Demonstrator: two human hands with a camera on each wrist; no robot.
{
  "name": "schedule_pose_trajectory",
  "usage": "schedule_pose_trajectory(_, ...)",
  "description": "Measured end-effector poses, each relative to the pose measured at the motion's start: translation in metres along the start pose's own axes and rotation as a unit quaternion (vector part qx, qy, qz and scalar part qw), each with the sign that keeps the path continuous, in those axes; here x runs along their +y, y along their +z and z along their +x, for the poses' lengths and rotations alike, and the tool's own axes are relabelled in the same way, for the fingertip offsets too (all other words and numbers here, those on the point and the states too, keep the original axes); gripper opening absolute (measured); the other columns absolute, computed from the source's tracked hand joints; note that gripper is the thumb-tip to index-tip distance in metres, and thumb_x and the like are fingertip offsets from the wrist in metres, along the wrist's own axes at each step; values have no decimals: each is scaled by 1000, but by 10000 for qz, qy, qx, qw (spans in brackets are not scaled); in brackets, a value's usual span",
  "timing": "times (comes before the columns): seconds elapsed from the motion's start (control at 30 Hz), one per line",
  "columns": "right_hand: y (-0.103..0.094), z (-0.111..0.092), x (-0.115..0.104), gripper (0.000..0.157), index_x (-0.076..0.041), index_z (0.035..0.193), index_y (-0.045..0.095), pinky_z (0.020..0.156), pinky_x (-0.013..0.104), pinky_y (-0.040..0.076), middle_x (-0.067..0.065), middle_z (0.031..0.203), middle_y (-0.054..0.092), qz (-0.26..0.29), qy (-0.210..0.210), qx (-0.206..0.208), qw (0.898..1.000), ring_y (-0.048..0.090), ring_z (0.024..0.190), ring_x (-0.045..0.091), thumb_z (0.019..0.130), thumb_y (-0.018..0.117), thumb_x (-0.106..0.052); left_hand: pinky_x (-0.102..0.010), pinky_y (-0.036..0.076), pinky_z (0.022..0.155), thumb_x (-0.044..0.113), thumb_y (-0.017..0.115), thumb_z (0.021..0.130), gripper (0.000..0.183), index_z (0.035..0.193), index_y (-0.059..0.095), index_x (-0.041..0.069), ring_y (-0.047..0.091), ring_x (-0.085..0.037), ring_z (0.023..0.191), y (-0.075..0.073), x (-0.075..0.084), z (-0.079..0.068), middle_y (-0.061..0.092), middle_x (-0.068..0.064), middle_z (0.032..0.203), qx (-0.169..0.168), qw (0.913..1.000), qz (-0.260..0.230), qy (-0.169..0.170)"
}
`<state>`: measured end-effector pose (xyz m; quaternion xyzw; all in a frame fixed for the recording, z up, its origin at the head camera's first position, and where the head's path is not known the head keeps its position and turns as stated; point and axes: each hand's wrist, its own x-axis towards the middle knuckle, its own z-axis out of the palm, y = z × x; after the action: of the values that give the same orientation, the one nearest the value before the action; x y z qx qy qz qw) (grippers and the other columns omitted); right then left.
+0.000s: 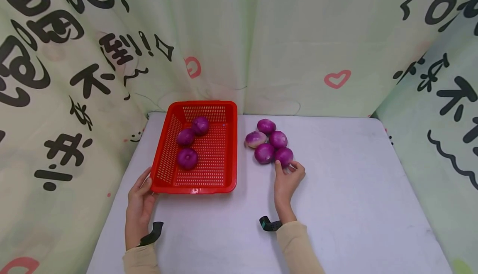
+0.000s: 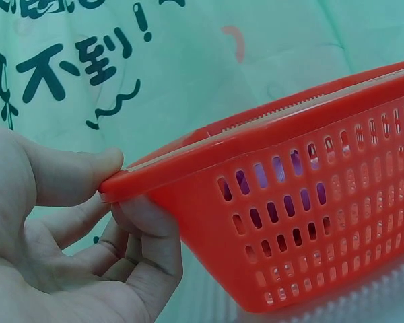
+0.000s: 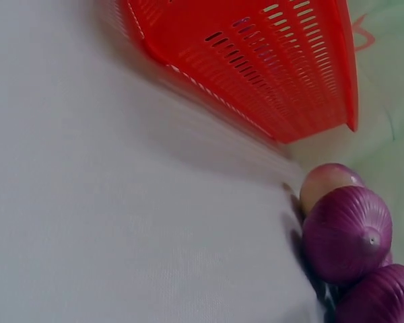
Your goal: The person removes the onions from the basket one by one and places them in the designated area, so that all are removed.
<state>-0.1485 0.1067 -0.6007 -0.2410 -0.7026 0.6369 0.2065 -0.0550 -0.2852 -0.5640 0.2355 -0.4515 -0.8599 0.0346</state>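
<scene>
My left hand (image 1: 140,207) pinches the near left corner of a red plastic basket (image 1: 230,149). In the left wrist view, the thumb lies over the basket's rim (image 2: 215,149) and curled fingers sit beneath it. Three red onions lie inside, one of them (image 1: 187,158) toward the near end. Right of the basket, several red onions form a cluster on the table. My right hand (image 1: 287,184) grips the nearest onion (image 1: 284,156) of that cluster between thumb and fingers. The right wrist view shows only a fingertip at its right edge, by a purple onion (image 3: 384,296).
A white cloth (image 1: 347,191) covers the table. Pale green curtains (image 1: 298,50) with black lettering stand behind it and along both sides. Each wrist wears a black band (image 1: 269,224).
</scene>
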Motion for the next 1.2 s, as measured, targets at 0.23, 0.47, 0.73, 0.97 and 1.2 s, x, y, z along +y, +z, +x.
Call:
schedule_pose_trajectory(0.23, -6, -5, -8, 51, 2, 134, 43, 91, 11, 52, 16, 136, 41, 190, -510, -353, 9979, 51, 124, 24, 97, 75, -12, -22, 59, 97, 17, 53, 109, 59, 164, 33, 12, 63, -11, 123, 1, 0, 2, 59, 9, 142, -3, 10000, 13, 47)
schedule_pose_trajectory(0.47, -7, -8, -26, 50, 7, 137, 43, 92, 10, 51, 17, 130, 49, 681, -836, -1396, 9843, 54, 121, 35, 98, 71, -6, -21, 59, 97, 16, 54, 109, 59, 164, 34, 13, 61, -11, 124, 2, 0, 2, 58, 9, 143, 72, 10000, -6, -48)
schedule_pose_trajectory(0.73, 8, -18, -54, 44, 12, 137, 44, 95, 11, 52, 36, 135, 48, 1128, -857, -2380, 9609, 54, 119, 32, 99, 65, 4, -21, 59, 96, 15, 53, 109, 58, 164, 34, 13, 62, -11, 123, 4, 2, 0, 61, 9, 140, 5, 10000, -66, -34)
schedule_pose_trajectory(0.97, 36, -30, -61, 43, 7, 136, 50, 93, 13, 55, 25, 131, 56, 1162, -1176, -2872, 9435, 59, 113, 26, 98, 69, -1, -21, 60, 94, 15, 52, 109, 56, 163, 37, 14, 63, -11, 120, 3, 2, 0, 63, 10, 138, 44, 9999, -102, -31)
schedule_pose_trajectory(1.2, 65, -56, -76, 42, -4, 137, 54, 101, 28, 58, 20, 136, 56, 660, -1310, -3712, 9169, 60, 119, 36, 99, 71, -11, -22, 60, 95, 12, 51, 109, 57, 164, 33, 10, 65, -11, 119, 2, 2, -4, 66, 10, 134, 2, 9998, -214, -12)
